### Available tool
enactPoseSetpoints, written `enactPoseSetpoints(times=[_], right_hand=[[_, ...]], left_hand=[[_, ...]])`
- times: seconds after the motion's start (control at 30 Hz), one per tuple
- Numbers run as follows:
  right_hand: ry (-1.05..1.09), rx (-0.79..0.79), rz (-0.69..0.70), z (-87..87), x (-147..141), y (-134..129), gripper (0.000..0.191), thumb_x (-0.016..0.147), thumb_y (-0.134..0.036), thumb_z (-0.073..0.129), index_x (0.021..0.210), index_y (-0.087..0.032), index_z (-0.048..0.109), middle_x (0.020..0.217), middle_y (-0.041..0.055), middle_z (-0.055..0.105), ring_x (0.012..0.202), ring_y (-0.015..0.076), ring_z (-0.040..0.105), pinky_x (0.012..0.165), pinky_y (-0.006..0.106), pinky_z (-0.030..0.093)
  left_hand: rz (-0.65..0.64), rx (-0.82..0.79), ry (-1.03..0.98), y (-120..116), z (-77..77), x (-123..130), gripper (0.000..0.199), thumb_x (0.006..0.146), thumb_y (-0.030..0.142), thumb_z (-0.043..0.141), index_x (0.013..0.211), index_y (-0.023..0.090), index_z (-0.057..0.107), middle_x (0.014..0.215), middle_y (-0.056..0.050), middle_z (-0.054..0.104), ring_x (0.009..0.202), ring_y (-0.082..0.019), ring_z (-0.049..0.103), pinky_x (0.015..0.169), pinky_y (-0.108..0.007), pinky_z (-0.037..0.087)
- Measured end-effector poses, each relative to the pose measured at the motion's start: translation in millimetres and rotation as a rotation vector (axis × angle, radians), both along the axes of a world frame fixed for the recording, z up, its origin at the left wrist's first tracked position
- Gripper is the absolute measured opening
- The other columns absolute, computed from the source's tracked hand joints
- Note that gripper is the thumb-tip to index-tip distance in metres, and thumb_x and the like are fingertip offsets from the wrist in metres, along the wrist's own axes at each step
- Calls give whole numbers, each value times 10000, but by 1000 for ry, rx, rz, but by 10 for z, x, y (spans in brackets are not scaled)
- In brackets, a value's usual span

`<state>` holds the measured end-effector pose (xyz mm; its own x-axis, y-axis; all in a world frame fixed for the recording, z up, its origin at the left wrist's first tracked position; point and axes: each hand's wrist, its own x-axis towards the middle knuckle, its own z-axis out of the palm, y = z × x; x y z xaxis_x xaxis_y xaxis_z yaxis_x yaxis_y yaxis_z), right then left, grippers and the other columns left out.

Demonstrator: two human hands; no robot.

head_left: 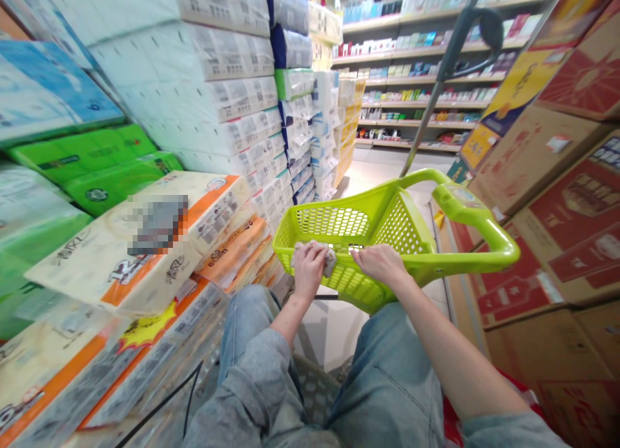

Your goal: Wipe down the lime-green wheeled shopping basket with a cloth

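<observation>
A lime-green plastic shopping basket (334, 215) with perforated walls and a looped handle lies across in front of my knees. My left hand (311, 262) is closed on a pale crumpled cloth (330, 261) and presses it against the basket's near rim. On the same rim, a little to the right, my right hand (380, 264) is closed with its fingers curled over the edge. The basket's inside shows through its holes, and its handle points to the right.
Stacked tissue packs (232, 48) rise at the left, with a cream and orange pack (145, 241) nearer me. Cardboard boxes (571, 235) are piled at the right. A slanted metal pole (426, 112) stands behind the basket, before stocked shelves (411, 51).
</observation>
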<state>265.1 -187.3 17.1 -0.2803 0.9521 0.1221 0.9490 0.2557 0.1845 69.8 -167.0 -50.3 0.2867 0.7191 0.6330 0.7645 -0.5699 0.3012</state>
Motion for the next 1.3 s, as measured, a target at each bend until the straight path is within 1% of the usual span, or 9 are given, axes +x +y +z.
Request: enactPoseSetpoints(times=[0.17, 0.37, 0.47, 0.57, 0.73, 0.8, 0.9, 1.07, 1.3], right_hand=[[-11, -2, 1, 2, -6, -7, 622, 941, -387, 173, 744, -121, 700, 718, 138, 690, 692, 200, 659, 570, 252, 404], [3, 3, -7, 0, -11, -14, 610, 941, -391, 186, 731, -129, 695, 711, 130, 692, 700, 198, 660, 582, 248, 408], [-10, 5, 3, -7, -7, -7, 617, 942, -394, 174, 722, -137, 691, 704, 127, 691, 689, 205, 659, 579, 257, 412], [0, -3, 0, -7, -4, -5, 625, 943, -397, 175, 721, -123, 690, 712, 138, 691, 700, 197, 659, 594, 250, 413], [-5, -13, 3, 12, -2, -17, 605, 943, -386, 190, 754, -123, 700, 739, 147, 693, 715, 194, 660, 606, 246, 416], [-18, -17, 3, 19, -1, -20, 602, 943, -381, 187, 761, -130, 703, 745, 145, 695, 710, 200, 659, 596, 253, 415], [-22, -31, 4, 23, 5, -19, 599, 943, -380, 188, 776, -125, 703, 754, 147, 696, 716, 198, 658, 591, 250, 410], [-2, -27, -12, 13, 19, -16, 620, 942, -393, 171, 765, -124, 700, 755, 145, 696, 721, 197, 657, 604, 249, 410], [-11, -43, -41, 17, 70, -11, 656, 941, -424, 147, 762, -123, 702, 783, 143, 698, 736, 193, 657, 618, 254, 414]], left_hand=[[-129, -19, 142, 176, 4, -191, 263, 873, 230, 476, 1112, 253, 584, 988, -37, 623, 965, -182, 515, 888, -362, 390], [-51, -10, 92, 350, -155, -680, 277, 890, 243, 441, 1134, 228, 570, 1060, -59, 612, 1035, -193, 506, 915, -380, 376], [-29, -41, 78, 397, -185, -787, 267, 898, 261, 422, 1093, 211, 597, 1034, -65, 624, 1014, -194, 519, 900, -375, 388], [-29, -38, 62, 362, -157, -657, 267, 898, 265, 421, 1083, 205, 603, 1023, -66, 624, 990, -190, 521, 888, -368, 401], [-196, -21, 97, 202, -51, -91, 287, 893, 258, 430, 1139, 216, 570, 1013, -61, 621, 976, -181, 521, 892, -360, 412], [-222, -30, 109, 161, -25, 79, 307, 895, 238, 419, 1173, 222, 548, 1002, -64, 622, 977, -185, 527, 908, -373, 403], [-246, -45, 121, 152, -24, 130, 340, 887, 200, 427, 1216, 230, 508, 1045, -64, 612, 1009, -184, 522, 925, -375, 393], [-240, -60, 155, 234, -73, -178, 364, 868, 164, 454, 1225, 226, 485, 1121, -66, 587, 1051, -176, 508, 931, -357, 389], [-73, -147, 126, 458, -184, -956, 288, 861, 163, 423, 1110, 185, 568, 1068, -69, 611, 1012, -189, 527, 908, -364, 409]])
